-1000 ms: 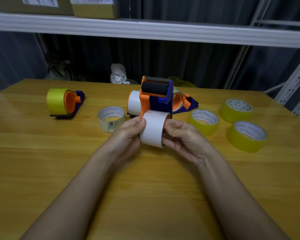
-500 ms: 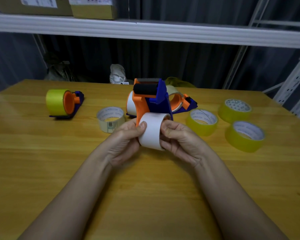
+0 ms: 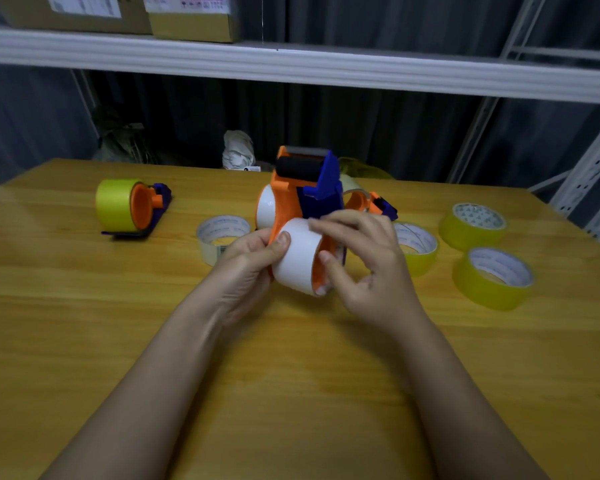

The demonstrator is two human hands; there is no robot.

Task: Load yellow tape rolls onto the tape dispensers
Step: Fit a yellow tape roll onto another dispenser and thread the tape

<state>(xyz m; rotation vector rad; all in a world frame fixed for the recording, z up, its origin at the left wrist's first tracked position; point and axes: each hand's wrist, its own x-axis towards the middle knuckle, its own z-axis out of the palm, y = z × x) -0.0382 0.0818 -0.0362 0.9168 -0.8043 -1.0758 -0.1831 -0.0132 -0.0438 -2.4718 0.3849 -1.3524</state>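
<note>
I hold an orange and blue tape dispenser [image 3: 312, 183] upright above the table's middle, with a white roll [image 3: 297, 259] on its orange hub. My left hand [image 3: 248, 259] grips the dispenser's left side, thumb pressed on the white roll. My right hand [image 3: 368, 258] curls round the roll's right edge, index finger on top and thumb at the hub. Three loose yellow tape rolls lie flat at the right: one [image 3: 421, 249] partly behind my right hand, one [image 3: 473, 225] farther back, one [image 3: 492, 282] nearer. A dispenser loaded with yellow tape [image 3: 129, 207] lies at the left.
Behind the held dispenser sit another dispenser with a white roll [image 3: 264, 206] and a third dispenser [image 3: 378, 202]. A pale clear roll [image 3: 219, 233] lies left of my left hand. The wooden table [image 3: 291, 375] is bare in front. A shelf beam [image 3: 291, 67] runs overhead.
My right hand has lifted from the roll's lower right side to its right edge, index finger now over the top. The roll's orange hub now shows. The dispenser has turned slightly.
</note>
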